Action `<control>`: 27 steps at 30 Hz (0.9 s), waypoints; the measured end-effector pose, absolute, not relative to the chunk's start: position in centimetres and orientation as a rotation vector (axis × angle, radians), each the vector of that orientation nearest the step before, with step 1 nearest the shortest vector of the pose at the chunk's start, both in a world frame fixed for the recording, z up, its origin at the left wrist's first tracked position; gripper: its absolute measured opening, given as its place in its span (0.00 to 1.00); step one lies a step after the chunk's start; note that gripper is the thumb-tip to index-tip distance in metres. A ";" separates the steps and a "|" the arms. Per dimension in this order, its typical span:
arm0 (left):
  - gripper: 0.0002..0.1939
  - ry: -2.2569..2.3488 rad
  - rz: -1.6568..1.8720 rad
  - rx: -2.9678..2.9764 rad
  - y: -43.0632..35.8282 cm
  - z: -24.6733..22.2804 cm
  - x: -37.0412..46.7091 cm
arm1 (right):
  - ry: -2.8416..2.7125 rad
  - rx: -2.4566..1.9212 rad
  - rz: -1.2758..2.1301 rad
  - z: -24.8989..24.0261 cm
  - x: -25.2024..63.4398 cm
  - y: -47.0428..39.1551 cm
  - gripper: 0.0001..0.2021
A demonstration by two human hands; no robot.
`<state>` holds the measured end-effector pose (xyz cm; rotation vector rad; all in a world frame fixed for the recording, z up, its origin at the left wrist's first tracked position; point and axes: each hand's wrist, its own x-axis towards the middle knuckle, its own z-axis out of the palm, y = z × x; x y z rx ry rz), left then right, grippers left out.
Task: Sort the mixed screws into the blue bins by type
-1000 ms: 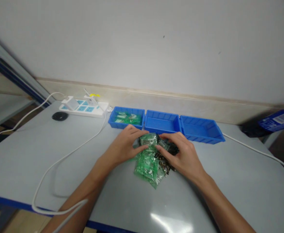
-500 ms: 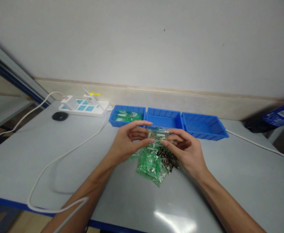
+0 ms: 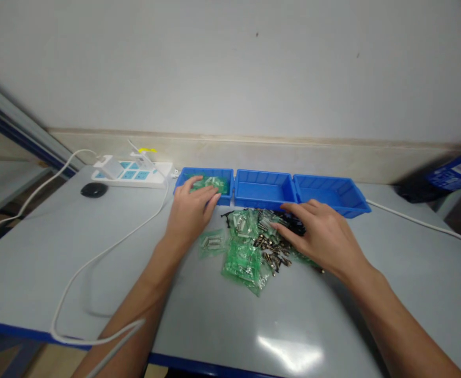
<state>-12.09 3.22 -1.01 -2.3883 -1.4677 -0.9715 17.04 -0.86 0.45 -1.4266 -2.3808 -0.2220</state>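
My left hand (image 3: 193,207) reaches over the front wall of the left blue bin (image 3: 179,188), fingers spread above the small green plastic bags (image 3: 218,184) in it. Whether the fingertips touch a bag is hard to tell. My right hand (image 3: 321,231) hovers at the right side of the pile, thumb and index finger apart, nothing visible between them. The pile holds clear green bags (image 3: 244,260), some with pale metal pins inside, loose brassy and dark screw-like parts (image 3: 275,249), and black pieces (image 3: 291,223) partly behind my right hand. One bag of pins (image 3: 213,242) lies to the left.
Two more blue bins, a middle one (image 3: 264,202) and a right one (image 3: 328,191), stand beside the left one along the wall. A white power strip (image 3: 155,176), black mouse (image 3: 94,190) and white cable (image 3: 96,257) are at left. A dark bottle (image 3: 443,178) is at right.
My hands have parted; both were holding a small green bag above the pile. My left hand has moved up and left to the left bin, my right hand slightly right over the pile.
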 end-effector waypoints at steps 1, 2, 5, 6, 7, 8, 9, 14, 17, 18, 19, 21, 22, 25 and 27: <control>0.11 -1.465 -0.973 -2.396 3.1 -1.1 -12.0 | -2.403 -1.442 -0.236 0.5 17.1 -0.9 0.23; 0.12 -1.452 -0.994 -2.400 3.0 -1.0 -11.8 | -2.420 -1.455 -0.241 0.6 17.0 -0.9 0.25; 0.11 -1.388 -1.085 -2.404 2.3 -0.9 -11.0 | -2.450 -1.455 -0.211 0.4 17.0 -1.0 0.26; 0.10 -1.358 -1.106 -2.417 2.1 -0.9 -10.7 | -2.446 -1.439 -0.181 0.3 17.0 -0.9 0.25; 0.09 -1.329 -1.118 -2.437 1.8 -0.9 -10.4 | -2.434 -1.421 -0.140 0.2 17.0 -0.9 0.24; 0.08 -1.302 -1.126 -2.457 1.6 -0.9 -10.0 | -2.413 -1.400 -0.092 0.1 17.0 -0.8 0.22; 0.08 -1.280 -1.130 -2.475 1.4 -0.9 -9.7 | -2.383 -1.378 -0.043 0.0 17.0 -0.7 0.21; 0.08 -1.222 -1.190 -2.497 0.6 -0.6 -8.7 | -2.166 -1.325 0.253 0.0 16.7 -0.6 0.16; 0.11 -1.178 -1.236 -2.518 0.3 -0.3 -8.4 | -1.988 -1.332 0.548 0.5 16.5 -0.7 0.14; 0.11 -1.165 -1.266 -2.527 0.2 -0.1 -8.3 | -1.908 -1.328 0.628 0.8 16.4 -0.8 0.15; 0.11 -1.158 -1.307 -2.539 0.0 0.0 -8.1 | -1.823 -1.317 0.684 1.0 16.4 -0.8 0.15; 0.11 -1.168 -1.413 -2.587 -0.4 0.3 -7.6 | -1.663 -1.281 0.742 1.5 16.2 -1.0 0.16; 0.12 -1.189 -1.469 -2.626 -0.7 0.5 -7.4 | -1.598 -1.260 0.758 1.7 16.0 -1.1 0.17; 0.17 -1.300 -1.637 -2.815 -1.3 0.7 -6.8 | -1.474 -1.174 0.812 1.9 15.4 -1.4 0.15; 0.21 -1.412 -1.810 -2.928 -1.5 0.7 -6.5 | -1.423 -1.125 0.847 1.8 14.8 -1.7 0.13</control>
